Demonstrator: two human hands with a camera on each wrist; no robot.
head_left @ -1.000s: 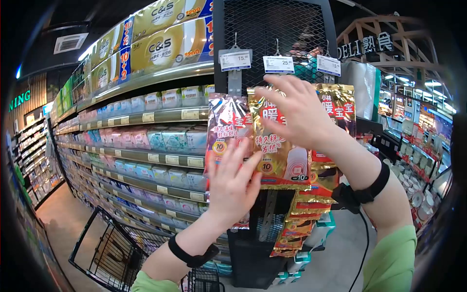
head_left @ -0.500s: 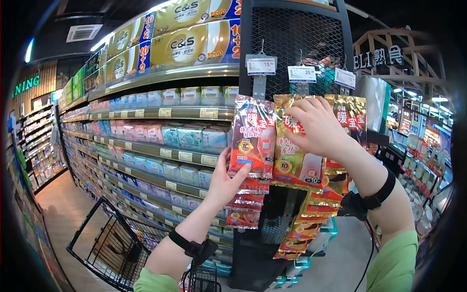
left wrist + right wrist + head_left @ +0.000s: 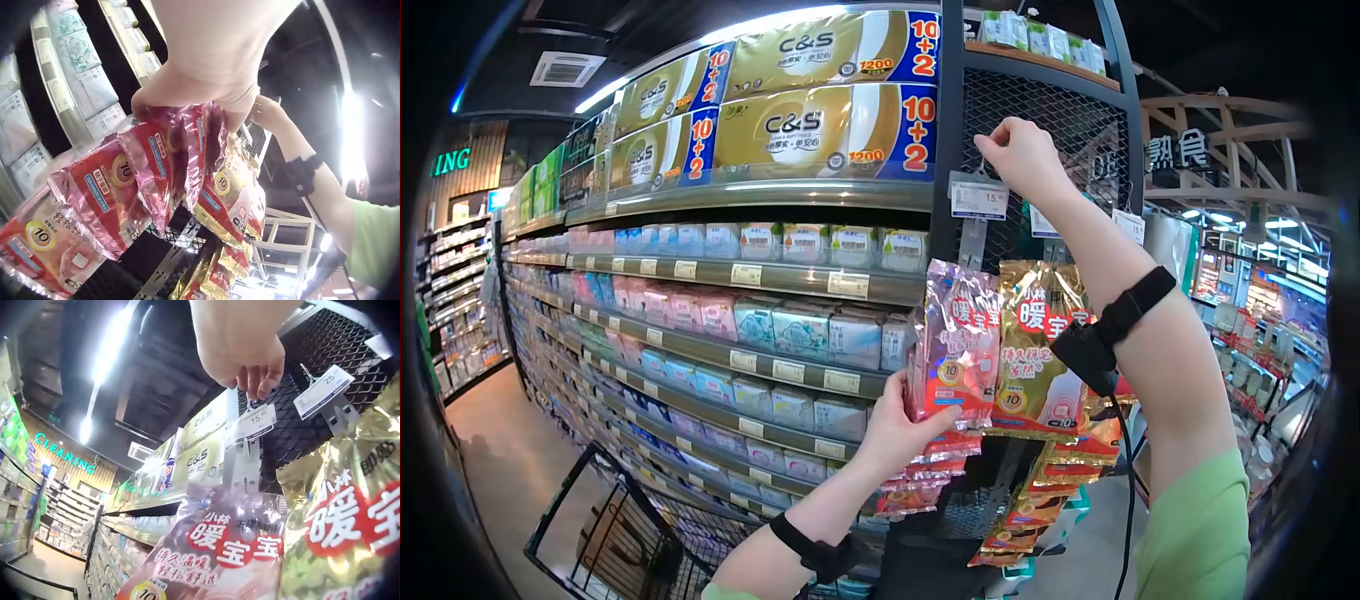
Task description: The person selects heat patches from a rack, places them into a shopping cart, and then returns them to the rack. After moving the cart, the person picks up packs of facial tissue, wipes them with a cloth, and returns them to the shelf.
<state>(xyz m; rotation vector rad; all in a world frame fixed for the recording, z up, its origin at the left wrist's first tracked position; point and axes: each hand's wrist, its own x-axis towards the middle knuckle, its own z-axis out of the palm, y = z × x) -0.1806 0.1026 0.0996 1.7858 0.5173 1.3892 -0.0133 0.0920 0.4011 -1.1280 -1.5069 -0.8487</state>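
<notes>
My left hand (image 3: pixel 897 428) grips the lower left edge of a pink warmer packet (image 3: pixel 962 325), thumb across its front. In the left wrist view, the fingers fold over several pink packets (image 3: pixel 100 194) hanging one behind another. Up above, my right hand (image 3: pixel 1027 160) pinches the wire hook just over a price tag (image 3: pixel 978 198) marked 15. From the right wrist view, the curled fingers sit right at the top of that tag (image 3: pixel 253 424). A gold warmer packet (image 3: pixel 1040 345) hangs beside the pink one, partly covered by the right wrist's camera.
Black mesh (image 3: pixel 1040 110) backs the hanging packets. On the left, a long shelf (image 3: pixel 830 190) carries large C&S tissue packs (image 3: pixel 820 130) above rows of small packs. A black shopping cart (image 3: pixel 615 540) stands at the lower left. More gold packets (image 3: pixel 1020 510) hang below.
My right hand has left the gold packet and risen to the hook above the left price tag. The left hand has gone from spread over the packets to gripping the pink one's edge.
</notes>
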